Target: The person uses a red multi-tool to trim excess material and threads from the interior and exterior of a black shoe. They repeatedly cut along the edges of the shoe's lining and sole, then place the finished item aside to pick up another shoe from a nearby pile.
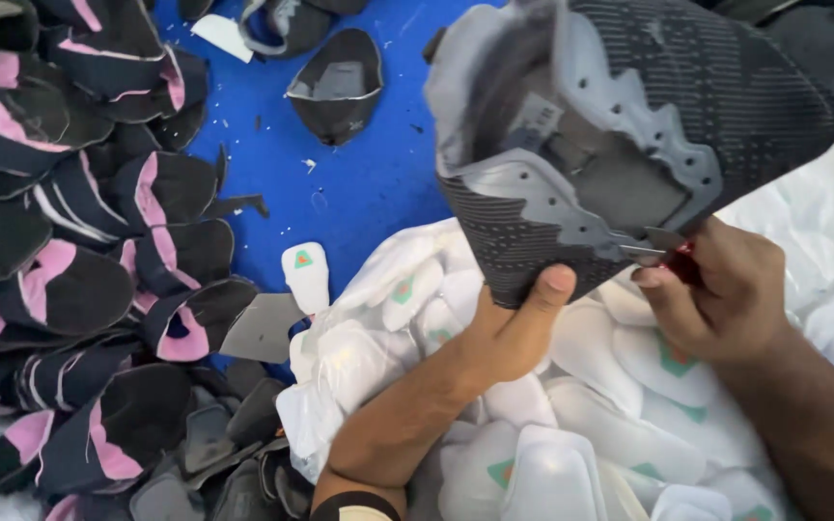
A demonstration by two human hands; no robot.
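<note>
My left hand (514, 323) grips the lower edge of a dark grey knit shoe upper (629, 135) with light grey overlay pieces, holding it up close to the camera. My right hand (716, 285) holds small red-handled snips (666, 249), whose metal blades touch the upper's edge beside the grey overlay. The thumb of the left hand presses on the outside of the fabric.
A pile of white padded tongue pieces (571, 425) with small green and orange marks lies in a clear plastic bag under my hands. Several black and pink shoe uppers (98, 251) are heaped at the left on a blue surface (359, 183). Another dark upper (338, 85) lies farther back.
</note>
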